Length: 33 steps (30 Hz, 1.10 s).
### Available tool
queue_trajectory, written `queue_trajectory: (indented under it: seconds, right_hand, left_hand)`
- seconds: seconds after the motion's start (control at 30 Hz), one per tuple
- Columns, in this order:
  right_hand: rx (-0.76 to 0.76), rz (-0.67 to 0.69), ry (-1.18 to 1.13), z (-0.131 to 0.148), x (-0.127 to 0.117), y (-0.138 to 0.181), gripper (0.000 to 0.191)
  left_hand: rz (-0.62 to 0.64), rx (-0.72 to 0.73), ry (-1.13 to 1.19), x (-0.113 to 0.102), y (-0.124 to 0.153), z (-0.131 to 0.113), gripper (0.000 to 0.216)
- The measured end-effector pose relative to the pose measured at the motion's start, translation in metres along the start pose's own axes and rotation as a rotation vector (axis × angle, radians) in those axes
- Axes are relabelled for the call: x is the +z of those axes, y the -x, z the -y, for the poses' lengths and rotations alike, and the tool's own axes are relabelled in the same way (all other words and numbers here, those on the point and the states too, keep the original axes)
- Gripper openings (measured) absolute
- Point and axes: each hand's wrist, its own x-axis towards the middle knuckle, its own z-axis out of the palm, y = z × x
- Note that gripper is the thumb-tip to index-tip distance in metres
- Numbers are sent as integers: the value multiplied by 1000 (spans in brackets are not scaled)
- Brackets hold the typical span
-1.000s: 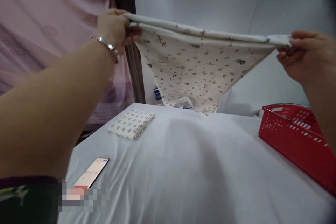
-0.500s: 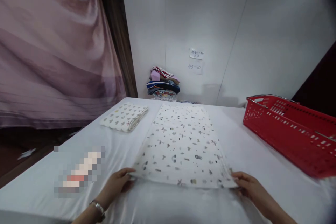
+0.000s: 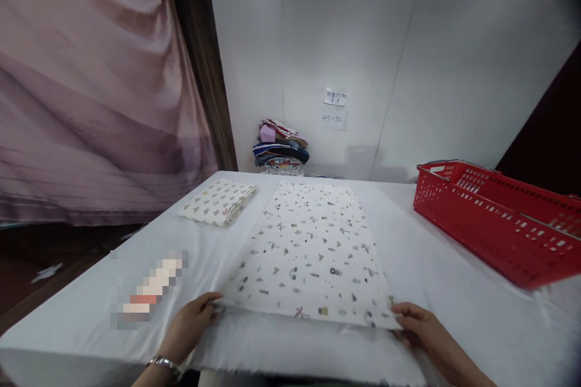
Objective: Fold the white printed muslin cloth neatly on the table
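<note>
Simply pinched the printed cloth (image 3: 313, 248) by its near corners, with the left hand (image 3: 191, 325) closed on the left one and the right hand (image 3: 422, 329) on the right one. Had it spread on the white table (image 3: 436, 278), between folded cloth (image 3: 215, 202) at left and red basket (image 3: 481, 233) at right.

Two white notes are fixed to the wall (image 3: 349, 30), one directly above the other. Lower note (image 3: 333, 120): reads "45-50", handwritten in dark strokes on a single line; no unit is legible beside the figures. Upper note (image 3: 334, 97): bears handwriting in two lines, the first longer than the second; the characters appear to be Chinese, with figures toward the right end of the first line, too small and blurred to transcribe with certainty.
</note>
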Motion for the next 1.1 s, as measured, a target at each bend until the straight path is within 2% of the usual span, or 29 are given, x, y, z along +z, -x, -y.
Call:
queue_trajectory:
  seconds: [0.23,0.33,0.4,0.43,0.5,0.6,0.7,0.77,0.8,0.87,0.93,1.0,1.03,1.1]
  right_hand:
    - [24,-43,68,-1,0,4,25]
    - [3,-65,44,2,3,7,40]
    - [-32,-83,49,7,9,8,50]
    - [-60,-94,63,11,13,9,54]
    - [-132,-114,107,21,24,8,58]
    - [-233,-91,172,43,48,1,65]
    - [-283,-7,198,61,72,-11,68]
    - [-309,41,216,68,84,-18,67]
    - [-327,55,226,71,89,-20,65]
    - [-366,75,251,73,94,-24,61]
    - [-387,123,270,74,96,-28,59]
    - [-367,181,281,76,93,-38,57]
    - [-351,177,267,78,89,-47,53]
    - [-300,72,185,82,80,-72,43]
  left_hand:
    - [122,34,-224,-13,4,-15,34]
    - [14,106,-396,-18,7,-32,40]
    - [-62,228,-411,-11,10,-52,44]
    - [-56,305,-368,-3,12,-64,43]
    - [62,431,-223,23,17,-92,38]
    - [246,596,-84,77,30,-137,35]
    - [351,710,-41,128,46,-177,60]
    - [380,714,-11,152,54,-196,77]
    - [381,702,8,161,56,-203,76]
    - [361,646,56,171,55,-211,58]
    - [347,588,129,174,48,-211,38]
    - [355,563,241,173,39,-208,30]
    - [363,558,294,171,34,-206,30]
    - [374,556,357,167,27,-203,33]
